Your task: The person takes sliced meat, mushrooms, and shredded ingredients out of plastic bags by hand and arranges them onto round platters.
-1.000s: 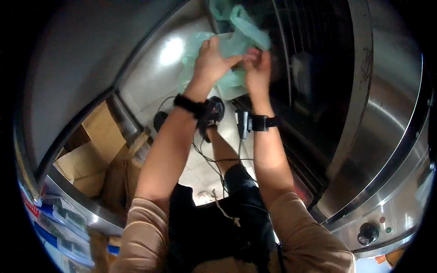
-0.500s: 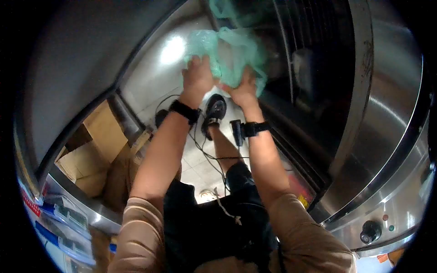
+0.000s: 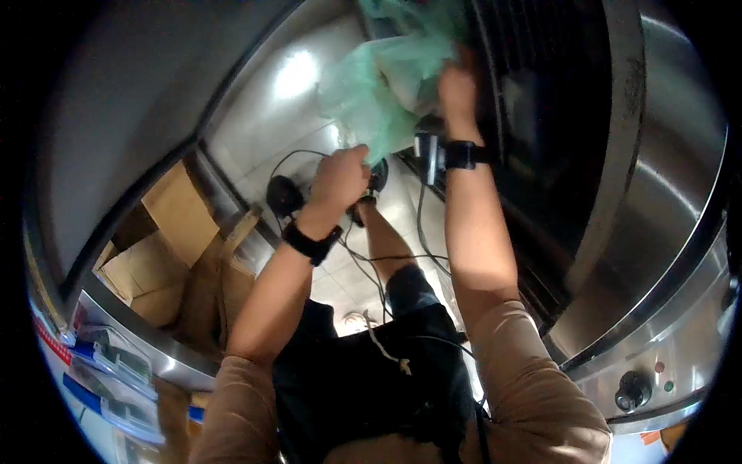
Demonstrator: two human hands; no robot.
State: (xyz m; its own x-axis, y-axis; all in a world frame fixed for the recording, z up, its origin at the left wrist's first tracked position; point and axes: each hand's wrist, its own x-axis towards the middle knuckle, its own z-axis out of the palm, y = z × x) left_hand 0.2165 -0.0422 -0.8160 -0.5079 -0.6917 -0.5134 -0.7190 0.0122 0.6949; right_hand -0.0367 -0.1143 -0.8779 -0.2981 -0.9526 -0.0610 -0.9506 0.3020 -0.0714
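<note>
A thin, translucent green plastic bag point(image 3: 355, 85) is stretched between my hands above the tiled floor. My left hand point(image 3: 340, 182) is closed on its lower edge, with the fingertips pinched together. Higher up on the right, my right hand point(image 3: 457, 89) is closed at the bag's upper right side; its fingers are partly hidden and blurred. Something pale point(image 3: 402, 77) shows within the folds, but I cannot make out what it is. More green plastic point(image 3: 413, 11) lies beyond, at the top of the view.
On the right stands a dark-fronted steel unit point(image 3: 618, 155) with a black knob point(image 3: 634, 392). Cardboard boxes point(image 3: 166, 263) sit at the left, above blue-lidded plastic containers point(image 3: 116, 417). Black cables point(image 3: 421, 224) hang between my arms. My shoes point(image 3: 284, 196) are on the floor point(image 3: 263, 131) below.
My hands have moved apart: the left down toward me, the right up and to the right. The green bag has been spread out between them.
</note>
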